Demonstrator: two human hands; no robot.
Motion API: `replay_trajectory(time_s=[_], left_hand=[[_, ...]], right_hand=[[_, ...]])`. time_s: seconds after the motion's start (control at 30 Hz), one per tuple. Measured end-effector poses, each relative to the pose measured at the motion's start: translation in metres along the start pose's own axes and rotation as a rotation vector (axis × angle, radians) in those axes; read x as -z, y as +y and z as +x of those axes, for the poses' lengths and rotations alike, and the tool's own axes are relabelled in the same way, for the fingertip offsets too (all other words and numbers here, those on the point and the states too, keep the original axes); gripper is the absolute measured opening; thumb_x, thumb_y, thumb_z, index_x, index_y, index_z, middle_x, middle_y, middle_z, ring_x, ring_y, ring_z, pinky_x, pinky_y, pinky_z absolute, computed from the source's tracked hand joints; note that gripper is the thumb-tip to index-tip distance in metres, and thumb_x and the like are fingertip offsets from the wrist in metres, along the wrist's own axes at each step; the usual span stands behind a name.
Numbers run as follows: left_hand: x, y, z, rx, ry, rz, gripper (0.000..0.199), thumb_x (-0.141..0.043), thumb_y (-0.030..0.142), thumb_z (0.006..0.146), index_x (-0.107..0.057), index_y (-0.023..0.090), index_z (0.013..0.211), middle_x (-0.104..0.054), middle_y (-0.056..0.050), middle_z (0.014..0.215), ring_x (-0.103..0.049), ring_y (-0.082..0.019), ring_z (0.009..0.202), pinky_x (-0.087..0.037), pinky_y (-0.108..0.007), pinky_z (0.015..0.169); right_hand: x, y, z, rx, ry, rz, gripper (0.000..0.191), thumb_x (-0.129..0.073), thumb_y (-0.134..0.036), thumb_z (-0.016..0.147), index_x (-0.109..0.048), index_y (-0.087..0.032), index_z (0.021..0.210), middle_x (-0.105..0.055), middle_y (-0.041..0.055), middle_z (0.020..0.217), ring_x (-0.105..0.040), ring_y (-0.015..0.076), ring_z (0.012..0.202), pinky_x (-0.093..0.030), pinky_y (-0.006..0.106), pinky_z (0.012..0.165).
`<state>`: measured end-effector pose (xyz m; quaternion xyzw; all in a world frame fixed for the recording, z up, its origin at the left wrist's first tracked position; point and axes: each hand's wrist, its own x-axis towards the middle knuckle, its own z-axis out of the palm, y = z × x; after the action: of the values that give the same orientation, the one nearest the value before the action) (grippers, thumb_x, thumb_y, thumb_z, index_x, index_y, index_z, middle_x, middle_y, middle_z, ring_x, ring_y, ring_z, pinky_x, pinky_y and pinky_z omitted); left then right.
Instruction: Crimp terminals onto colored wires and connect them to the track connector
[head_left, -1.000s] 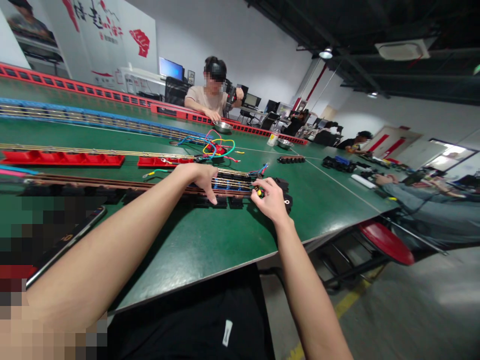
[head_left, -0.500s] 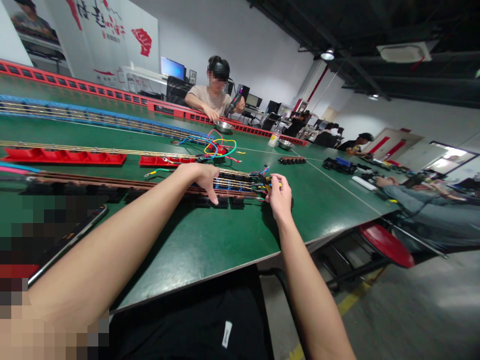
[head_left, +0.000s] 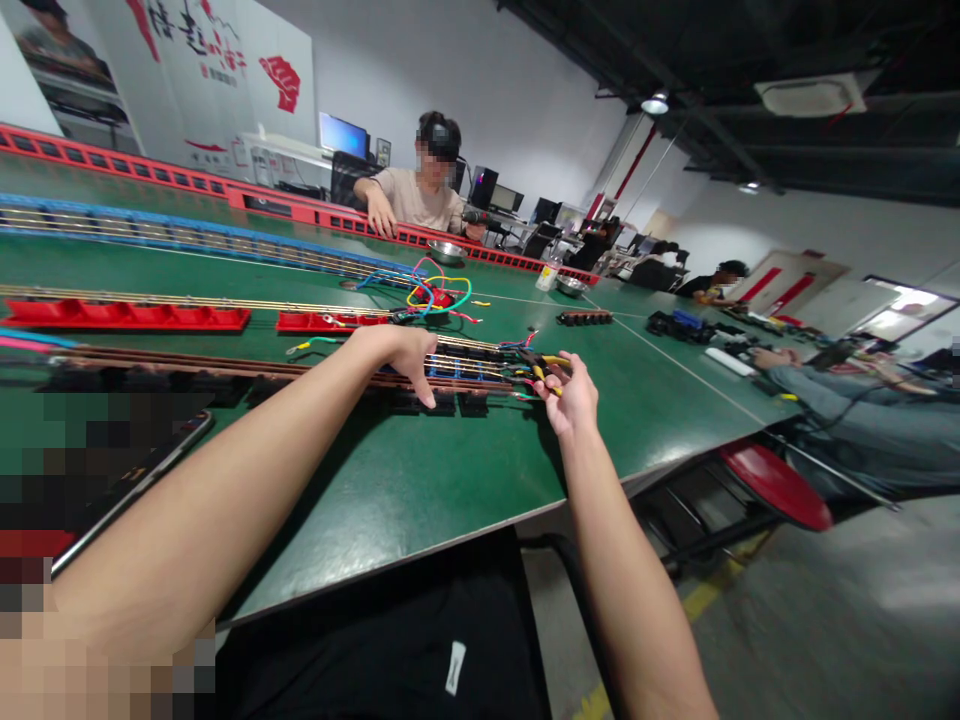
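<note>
Long blue plastic rail (head_left: 187, 237) laid behind red plastic trough (head_left: 127, 317) | long copper-rodded black rail (head_left: 187, 364) laid before trough | round metal bowl (head_left: 447, 254) set beyond blue rail's right end

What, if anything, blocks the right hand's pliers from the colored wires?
Nothing visible: the pliers, in the right hand, already reach among the wires. The left hand is over the rods, clear of them. Contact is too small to tell.
</note>
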<state>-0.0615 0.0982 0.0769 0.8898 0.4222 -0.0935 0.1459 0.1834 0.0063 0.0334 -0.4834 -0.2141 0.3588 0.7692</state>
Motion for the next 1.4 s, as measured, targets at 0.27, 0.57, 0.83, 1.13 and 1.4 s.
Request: replay_trajectory(time_s=[0.27, 0.57, 0.83, 1.13, 1.4], left_hand=[[0.0, -0.001, 0.0, -0.017, -0.001, -0.031, 0.111, -0.08, 0.067, 0.036, -0.051, 0.022, 0.133, -0.06, -0.011, 0.131, -0.057, -0.034, 0.115, -0.045, -0.034, 0.095], [0.0, -0.001, 0.0, -0.023, 0.003, -0.023, 0.111, -0.08, 0.067, 0.036, -0.052, 0.021, 0.132, -0.059, -0.012, 0.133, -0.057, -0.033, 0.114, -0.046, -0.033, 0.093], [0.002, 0.001, -0.001, -0.011, -0.013, -0.01, 0.107, -0.079, 0.067, 0.037, -0.052, 0.019, 0.13, -0.06, -0.012, 0.131, -0.057, -0.032, 0.114, -0.046, -0.032, 0.093], [0.001, 0.0, 0.001, -0.003, -0.002, -0.016, 0.115, -0.079, 0.068, 0.034, -0.049, 0.02, 0.135, -0.055, -0.014, 0.137, -0.057, -0.034, 0.115, -0.046, -0.035, 0.093], [0.001, 0.001, 0.0, -0.004, -0.006, -0.002, 0.114, -0.079, 0.069, 0.037, -0.048, 0.02, 0.136, -0.056, -0.013, 0.135, -0.056, -0.033, 0.116, -0.045, -0.034, 0.095]], right_hand=[[0.004, 0.002, 0.006, -0.017, -0.006, -0.02, 0.021, -0.051, -0.044, 0.088, -0.053, -0.023, 0.089, -0.057, -0.0078, 0.064, -0.041, 0.001, 0.036, -0.054, 0.021, 0.049], [0.004, 0.003, 0.001, 0.049, -0.094, -0.061, 0.026, -0.07, -0.034, 0.074, -0.056, -0.023, 0.092, -0.055, -0.0102, 0.06, -0.047, 0.0029, 0.04, -0.047, 0.016, 0.044], [0.01, 0.009, -0.006, 0.51, -0.159, -0.615, 0.036, -0.057, -0.04, 0.083, -0.065, -0.018, 0.11, -0.055, -0.0056, 0.051, -0.056, 0.0122, 0.041, -0.046, 0.021, 0.038], [0.047, -0.015, -0.067, 0.615, -0.086, -0.614, 0.039, -0.058, -0.045, 0.087, -0.064, -0.018, 0.113, -0.061, -0.0022, 0.056, -0.054, 0.01, 0.037, -0.043, 0.018, 0.034], [0.079, -0.035, -0.085, 0.52, -0.133, -0.555, 0.038, -0.062, -0.046, 0.086, -0.064, -0.019, 0.112, -0.055, -0.0055, 0.045, -0.041, 0.0068, 0.029, -0.033, 0.016, 0.028]])
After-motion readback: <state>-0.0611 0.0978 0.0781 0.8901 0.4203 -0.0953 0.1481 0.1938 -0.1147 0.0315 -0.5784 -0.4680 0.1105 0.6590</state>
